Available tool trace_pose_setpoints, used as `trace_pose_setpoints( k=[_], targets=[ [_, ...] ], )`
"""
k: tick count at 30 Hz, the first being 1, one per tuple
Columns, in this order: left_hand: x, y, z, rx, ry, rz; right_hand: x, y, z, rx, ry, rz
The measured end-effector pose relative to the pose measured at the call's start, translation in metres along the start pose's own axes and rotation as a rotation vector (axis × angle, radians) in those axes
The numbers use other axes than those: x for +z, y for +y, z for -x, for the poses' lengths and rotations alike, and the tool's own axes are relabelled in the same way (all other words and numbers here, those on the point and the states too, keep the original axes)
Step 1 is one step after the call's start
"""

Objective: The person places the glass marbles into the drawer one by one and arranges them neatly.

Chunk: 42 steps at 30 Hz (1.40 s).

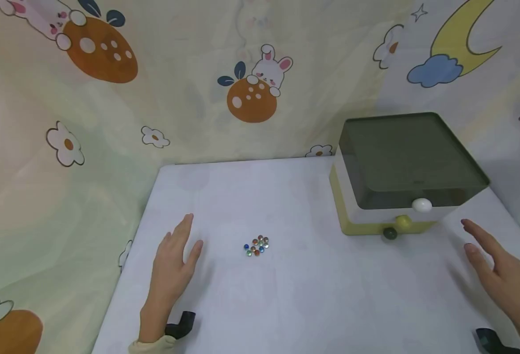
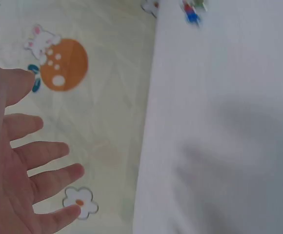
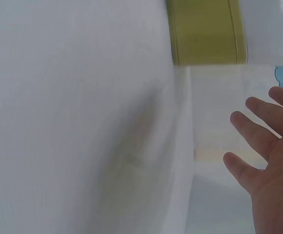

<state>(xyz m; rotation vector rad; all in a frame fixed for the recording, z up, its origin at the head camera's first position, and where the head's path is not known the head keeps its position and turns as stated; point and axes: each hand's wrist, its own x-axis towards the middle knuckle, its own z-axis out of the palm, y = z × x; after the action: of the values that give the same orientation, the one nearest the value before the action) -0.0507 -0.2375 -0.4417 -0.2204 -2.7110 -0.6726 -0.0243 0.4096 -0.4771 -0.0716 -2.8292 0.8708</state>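
Several small colourful glass beads lie in a loose cluster on the white table. To their left, my left hand hovers over the table with fingers extended and nothing held. Its spread fingers show in the left wrist view, with a few blurred beads at the top. A stacked box stands at the back right, dark green on top, white in the middle and olive at the bottom, each level with a round knob. My right hand is in the air right of the box's front, fingers apart and holding nothing.
A patterned cloth with rabbits, flowers and a moon hangs behind and beside the table. The white, olive and dark green knobs stick out at the box's front. A black wrist mount sits on the left wrist.
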Motion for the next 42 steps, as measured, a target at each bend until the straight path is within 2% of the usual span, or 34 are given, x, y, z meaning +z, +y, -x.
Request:
trace_pose_setpoints(
  k=[4, 7, 11, 13, 18, 20, 24, 27, 31, 35, 42],
  targets=[
    [0.014, 0.023, -0.005, -0.004, 0.061, 0.134, 0.006, -0.006, -0.005, 0.002, 0.085, -0.145],
    [0.026, 0.037, -0.010, -0.022, 0.058, 0.201, 0.012, -0.011, -0.009, -0.016, 0.108, -0.228],
    [0.040, 0.054, -0.016, -0.029, 0.037, 0.314, 0.017, -0.017, -0.014, -0.023, 0.100, -0.301],
    [0.048, 0.061, -0.020, -0.025, 0.025, 0.392, 0.018, -0.019, -0.016, -0.033, 0.093, -0.347],
    [0.069, 0.082, -0.026, -0.029, -0.016, 0.607, 0.021, -0.023, -0.024, -0.072, 0.081, -0.540],
    [0.077, 0.091, -0.027, -0.037, -0.042, 0.689, 0.024, -0.024, -0.026, -0.064, 0.082, -0.563],
    [0.094, 0.110, -0.032, -0.077, -0.113, 0.850, 0.030, -0.025, -0.030, -0.022, 0.083, -0.542],
    [0.108, 0.123, -0.038, -0.109, -0.153, 0.946, 0.033, -0.028, -0.033, -0.001, 0.052, -0.653],
    [0.128, 0.141, -0.044, -0.133, -0.207, 1.020, 0.037, -0.031, -0.037, 0.028, 0.011, -0.734],
    [0.146, 0.160, -0.050, -0.131, -0.253, 1.054, 0.040, -0.032, -0.043, 0.051, -0.006, -0.708],
    [0.170, 0.190, -0.057, -0.099, -0.335, 1.061, 0.039, -0.024, -0.052, 0.022, -0.072, -0.931]
  ],
)
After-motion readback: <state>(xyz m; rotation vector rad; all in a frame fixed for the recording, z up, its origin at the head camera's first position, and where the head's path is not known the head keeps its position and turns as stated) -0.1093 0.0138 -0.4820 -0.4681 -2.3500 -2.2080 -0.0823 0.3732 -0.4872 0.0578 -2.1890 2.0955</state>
